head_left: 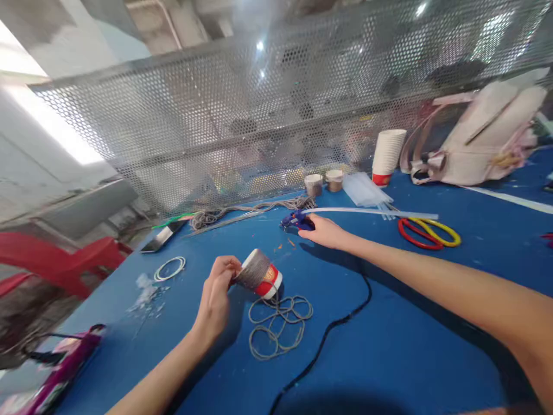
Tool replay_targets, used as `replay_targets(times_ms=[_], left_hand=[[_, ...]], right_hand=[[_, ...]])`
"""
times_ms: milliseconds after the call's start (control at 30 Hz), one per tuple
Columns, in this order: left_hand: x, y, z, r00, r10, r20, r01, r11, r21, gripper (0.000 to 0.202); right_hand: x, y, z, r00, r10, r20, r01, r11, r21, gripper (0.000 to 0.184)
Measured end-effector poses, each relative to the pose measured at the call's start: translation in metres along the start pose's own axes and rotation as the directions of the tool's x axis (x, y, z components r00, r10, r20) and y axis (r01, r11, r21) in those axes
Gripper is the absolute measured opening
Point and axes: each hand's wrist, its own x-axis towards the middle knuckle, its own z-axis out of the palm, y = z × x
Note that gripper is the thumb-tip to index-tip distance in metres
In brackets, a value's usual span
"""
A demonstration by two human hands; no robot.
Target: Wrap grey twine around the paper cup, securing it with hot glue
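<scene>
My left hand grips a paper cup by its rim, fingers closed on it. The cup is tilted, its upper part wrapped in grey cord, its red and white base bare. From the cup a loose grey cord runs down and lies in loops on the table. Farther back, my right hand is closed around a blue glue gun. A long translucent glue stick sticks out of the gun's back toward the right. The gun's tip points left, apart from the cup.
On the blue table a black cable curves toward me. Two wrapped cups, glue sticks, stacked cups and a pale bag stand along a perforated metal screen. Red-and-yellow handles lie right; a phone left.
</scene>
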Motion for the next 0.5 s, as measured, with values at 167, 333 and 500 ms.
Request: replay_targets(times_ms=[167,333,500], left_hand=[[-0.002,0.006,-0.002,0.998,0.027,-0.063,-0.016,0.985,0.173,0.021],[-0.002,0.006,0.001,0.997,0.034,-0.070,-0.021,0.984,0.178,0.020],[-0.003,0.005,0.001,0.996,0.019,-0.086,-0.007,0.991,0.131,0.016]], right_hand=[[0.013,-0.006,0.011,1.000,0.022,-0.015,-0.022,0.999,0.033,0.023],[0.013,-0.009,0.011,0.995,0.044,-0.092,-0.036,0.996,0.078,0.015],[-0.009,-0.016,-0.003,0.985,-0.007,-0.175,0.037,0.985,0.169,0.014]])
